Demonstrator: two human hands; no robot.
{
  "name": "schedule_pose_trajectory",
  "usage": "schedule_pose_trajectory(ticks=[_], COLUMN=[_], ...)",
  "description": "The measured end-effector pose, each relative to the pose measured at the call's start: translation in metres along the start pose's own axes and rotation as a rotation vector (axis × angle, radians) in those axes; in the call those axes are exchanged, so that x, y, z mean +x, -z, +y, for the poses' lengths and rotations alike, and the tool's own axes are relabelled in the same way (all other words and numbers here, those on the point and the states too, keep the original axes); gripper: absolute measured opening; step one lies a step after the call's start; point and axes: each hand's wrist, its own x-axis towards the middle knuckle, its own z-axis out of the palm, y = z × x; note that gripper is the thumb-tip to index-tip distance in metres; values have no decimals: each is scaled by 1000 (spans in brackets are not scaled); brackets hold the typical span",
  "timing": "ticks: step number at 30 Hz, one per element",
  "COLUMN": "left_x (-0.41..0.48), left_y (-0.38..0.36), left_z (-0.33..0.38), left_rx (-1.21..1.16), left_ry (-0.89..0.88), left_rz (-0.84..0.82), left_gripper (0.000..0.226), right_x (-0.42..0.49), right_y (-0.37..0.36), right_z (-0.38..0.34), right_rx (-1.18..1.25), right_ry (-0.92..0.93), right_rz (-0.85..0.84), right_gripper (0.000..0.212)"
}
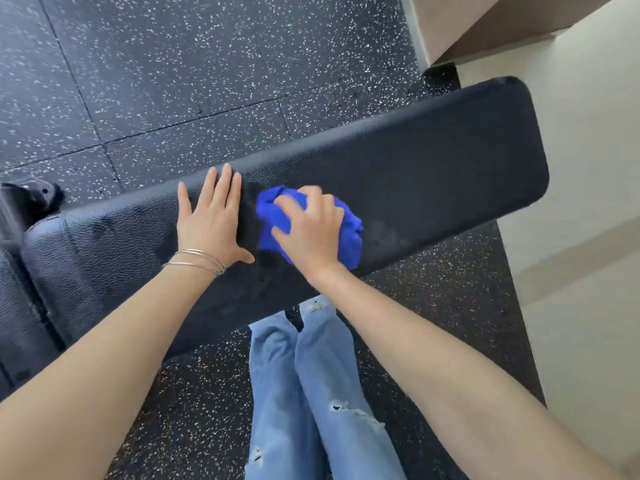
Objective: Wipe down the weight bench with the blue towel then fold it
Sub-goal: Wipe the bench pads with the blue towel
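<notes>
Partly the right hand (308, 230) hides the blue towel (350, 237) it grips; left hand (207, 221) lies flat.

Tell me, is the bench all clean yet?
Not yet. The right hand grips the bunched blue towel on the weight bench, mid-wipe; the left hand rests flat beside it. Which parts are already wiped is hard to tell. Folding is left: the towel is crumpled.

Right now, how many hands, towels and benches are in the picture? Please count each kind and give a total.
Hands: 2 (left hand flat on the bench, right hand gripping the towel)
Towels: 1 (blue towel)
Benches: 1 (weight bench)
Total: 4
</notes>
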Motion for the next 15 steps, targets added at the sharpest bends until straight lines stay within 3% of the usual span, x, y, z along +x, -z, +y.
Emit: schedule_pose_trajectory(ticks=[3,5,7,11,15], left_x=[-3,-7,-13,-37,-43], left_y=[1,0,-4,-15,-18], left_z=[0,-1,-2,4,14], left_rx=[39,76,103,168,166], left_ry=[-8,-18,-28,-57,-21], left_rz=[8,13,2,-53,-57], left_gripper=[136,135,138,139,139], right_x=[-7,3,11,6,-4], right_y=[9,21,34,54,48], right_z=[21,56,100,181,172], right_rx=[-59,-117,-139,-97,78], right_ry=[333,400,245,-357,-752], right_rz=[-51,-34,-10,87,239], right_gripper=[30,23,23,30,33])
